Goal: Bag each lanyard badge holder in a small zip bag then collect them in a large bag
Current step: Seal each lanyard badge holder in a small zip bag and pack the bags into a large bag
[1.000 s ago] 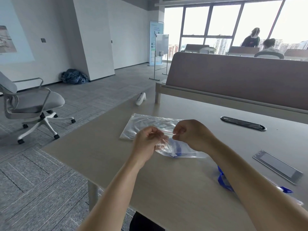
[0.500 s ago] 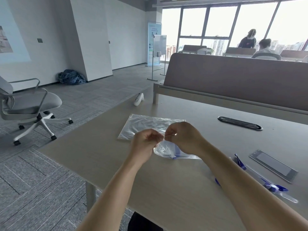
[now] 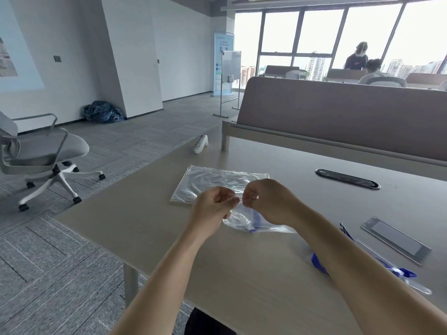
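Clear small zip bag (image 3: 251,220) with blue lanyard inside sits on the bench (image 3: 242,274) before the large bag (image 3: 212,183), left hand (image 3: 212,205) and right hand (image 3: 266,201) each a closed pinch grip on its top edge; slick film could slip, leaving the zip half-sealed.

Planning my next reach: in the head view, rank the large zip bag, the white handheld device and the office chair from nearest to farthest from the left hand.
From the left hand:
1. Large zip bag, flat on the desk just beyond it.
2. White handheld device, at the desk's far left edge.
3. Office chair, on the floor, far left.
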{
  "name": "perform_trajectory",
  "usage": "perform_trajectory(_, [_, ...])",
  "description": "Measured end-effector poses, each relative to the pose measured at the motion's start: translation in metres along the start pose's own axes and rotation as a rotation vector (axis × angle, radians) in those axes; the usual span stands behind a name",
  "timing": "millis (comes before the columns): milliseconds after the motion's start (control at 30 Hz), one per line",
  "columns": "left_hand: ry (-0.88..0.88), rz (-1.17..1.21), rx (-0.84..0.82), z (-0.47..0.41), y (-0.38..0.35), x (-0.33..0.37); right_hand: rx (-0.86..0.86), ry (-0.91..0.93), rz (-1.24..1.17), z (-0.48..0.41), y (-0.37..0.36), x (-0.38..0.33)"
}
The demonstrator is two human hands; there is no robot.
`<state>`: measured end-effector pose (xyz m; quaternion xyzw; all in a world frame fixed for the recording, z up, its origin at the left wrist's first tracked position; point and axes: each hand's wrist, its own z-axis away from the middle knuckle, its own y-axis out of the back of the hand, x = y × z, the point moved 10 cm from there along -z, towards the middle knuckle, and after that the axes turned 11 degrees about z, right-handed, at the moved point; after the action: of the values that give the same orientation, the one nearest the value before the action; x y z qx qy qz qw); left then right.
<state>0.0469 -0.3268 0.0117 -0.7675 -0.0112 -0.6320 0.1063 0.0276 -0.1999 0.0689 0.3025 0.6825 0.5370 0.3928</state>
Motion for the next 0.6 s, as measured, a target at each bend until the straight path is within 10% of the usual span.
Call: perform_trajectory(600, [-0.052,-0.192,-0.082,-0.002,-0.016,0.001,-0.026,-0.029,0.014,0.010,0.000,0.013])
